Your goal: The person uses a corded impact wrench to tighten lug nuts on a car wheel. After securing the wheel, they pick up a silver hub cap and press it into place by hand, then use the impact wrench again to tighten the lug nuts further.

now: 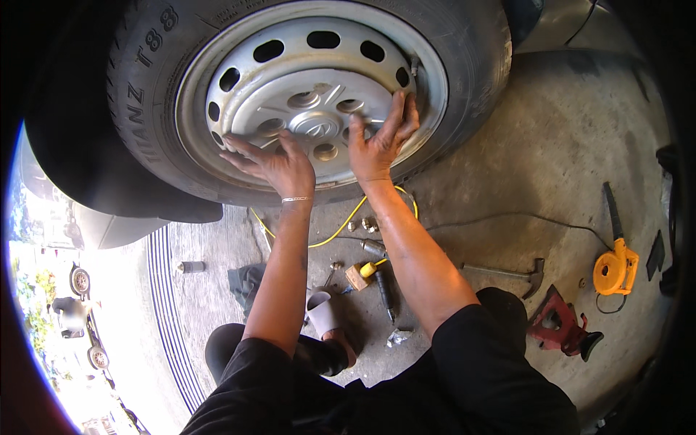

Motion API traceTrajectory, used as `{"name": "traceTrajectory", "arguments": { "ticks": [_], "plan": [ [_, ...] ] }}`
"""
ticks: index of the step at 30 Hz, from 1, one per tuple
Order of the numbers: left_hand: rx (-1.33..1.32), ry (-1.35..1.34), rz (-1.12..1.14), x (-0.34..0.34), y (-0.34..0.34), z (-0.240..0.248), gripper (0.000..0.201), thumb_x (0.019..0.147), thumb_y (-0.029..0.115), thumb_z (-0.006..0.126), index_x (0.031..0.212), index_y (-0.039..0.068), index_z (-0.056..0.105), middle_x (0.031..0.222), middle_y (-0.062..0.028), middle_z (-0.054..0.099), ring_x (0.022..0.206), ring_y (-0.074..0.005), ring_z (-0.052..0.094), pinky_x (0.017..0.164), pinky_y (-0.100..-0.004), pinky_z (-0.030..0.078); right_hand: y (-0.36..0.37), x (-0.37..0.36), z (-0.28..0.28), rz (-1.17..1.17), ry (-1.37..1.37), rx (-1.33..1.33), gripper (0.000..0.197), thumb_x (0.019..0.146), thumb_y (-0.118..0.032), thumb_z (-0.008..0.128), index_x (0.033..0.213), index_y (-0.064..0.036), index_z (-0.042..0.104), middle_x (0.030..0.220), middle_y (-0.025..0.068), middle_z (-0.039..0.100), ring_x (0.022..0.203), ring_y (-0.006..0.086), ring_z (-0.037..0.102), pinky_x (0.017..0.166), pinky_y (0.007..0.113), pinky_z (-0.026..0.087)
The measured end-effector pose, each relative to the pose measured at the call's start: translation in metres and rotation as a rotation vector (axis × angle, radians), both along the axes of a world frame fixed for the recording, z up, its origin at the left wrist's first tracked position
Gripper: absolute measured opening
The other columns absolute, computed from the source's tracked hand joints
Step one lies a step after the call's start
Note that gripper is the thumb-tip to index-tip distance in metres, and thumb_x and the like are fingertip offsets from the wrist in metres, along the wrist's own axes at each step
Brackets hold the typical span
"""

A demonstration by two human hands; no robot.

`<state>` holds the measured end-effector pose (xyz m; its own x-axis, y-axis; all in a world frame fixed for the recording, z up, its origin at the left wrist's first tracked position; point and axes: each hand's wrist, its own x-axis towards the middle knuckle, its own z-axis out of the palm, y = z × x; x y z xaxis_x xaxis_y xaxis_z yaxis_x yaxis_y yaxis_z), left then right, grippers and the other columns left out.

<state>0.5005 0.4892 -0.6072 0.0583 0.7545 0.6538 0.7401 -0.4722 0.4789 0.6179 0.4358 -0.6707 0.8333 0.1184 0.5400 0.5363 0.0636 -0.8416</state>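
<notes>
A car wheel stands before me, its black tire [156,101] around a silver steel rim [296,42] with oval slots. At its middle sits a round silver center cap [317,125] with several round recesses. My left hand [285,172] is at the cap's lower left edge, fingers spread along the side and thumb on its face. Across from it, my right hand [377,151] has its fingers on the right edge and its thumb near a recess. Both hands hold the cap between them. Whether it is fully seated on the rim cannot be told.
Below the wheel lie a yellow hose [341,230], several lug nuts [369,225], a wooden block [356,277] and a black tool [385,293]. To the right are a hammer [507,274], an orange blower [616,270] with its cord and a red jack [558,322]. Motorbikes stand outside at left.
</notes>
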Motion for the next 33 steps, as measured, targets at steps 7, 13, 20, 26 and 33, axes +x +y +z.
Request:
{"name": "traceTrajectory", "arguments": {
  "ticks": [7,13,20,26,33],
  "plan": [
    [0.155,0.158,0.079,0.001,0.009,-0.025,0.153,0.053,0.085,0.076,0.158,0.015,-0.011,0.154,-0.0418,-0.006,0.144,-0.0605,-0.001,0.111,-0.0724,0.015,-0.004,0.004,-0.007,0.082,-0.018,0.160,0.075,0.090,-0.046,0.064,0.150,-0.0082,0.037,0.146,0.0268,0.024,0.138,0.0458,0.028,0.111,0.057,0.028],
    [0.521,0.130,0.092,0.008,0.034,-0.046,0.150,0.053,0.090,0.069,0.160,0.010,0.001,0.153,-0.0417,0.005,0.143,-0.0580,0.009,0.110,-0.0705,0.021,0.004,0.009,-0.014,0.032,0.051,0.189,0.070,0.095,-0.053,0.052,0.146,-0.0069,0.040,0.141,0.0255,0.028,0.133,0.0418,0.033,0.109,0.055,0.031],
    [0.623,0.135,0.061,0.012,0.037,-0.055,0.149,0.057,0.088,0.069,0.158,0.003,0.000,0.153,-0.0384,0.009,0.144,-0.0535,0.011,0.113,-0.0653,0.020,0.030,0.014,-0.023,-0.113,-0.056,0.194,0.071,0.095,-0.052,0.050,0.147,-0.0062,0.036,0.139,0.0255,0.030,0.128,0.0399,0.036,0.106,0.053,0.034],
    [0.586,0.175,0.119,0.010,0.028,-0.044,0.148,0.057,0.091,0.066,0.160,0.009,-0.003,0.155,-0.0357,-0.003,0.145,-0.0557,0.001,0.110,-0.0709,0.017,0.040,0.026,-0.022,-0.100,-0.057,0.197,0.071,0.094,-0.050,0.051,0.147,-0.0054,0.037,0.138,0.0261,0.031,0.127,0.0405,0.038,0.105,0.051,0.037],
    [0.566,0.256,0.089,-0.001,0.032,-0.040,0.151,0.055,0.095,0.062,0.159,0.009,-0.004,0.153,-0.0370,-0.004,0.142,-0.0570,0.005,0.106,-0.0744,0.018,0.040,0.016,-0.018,-0.115,-0.020,0.237,0.070,0.093,-0.042,0.054,0.152,-0.0082,0.035,0.140,0.0276,0.030,0.128,0.0429,0.039,0.102,0.050,0.043]
  ]
}}
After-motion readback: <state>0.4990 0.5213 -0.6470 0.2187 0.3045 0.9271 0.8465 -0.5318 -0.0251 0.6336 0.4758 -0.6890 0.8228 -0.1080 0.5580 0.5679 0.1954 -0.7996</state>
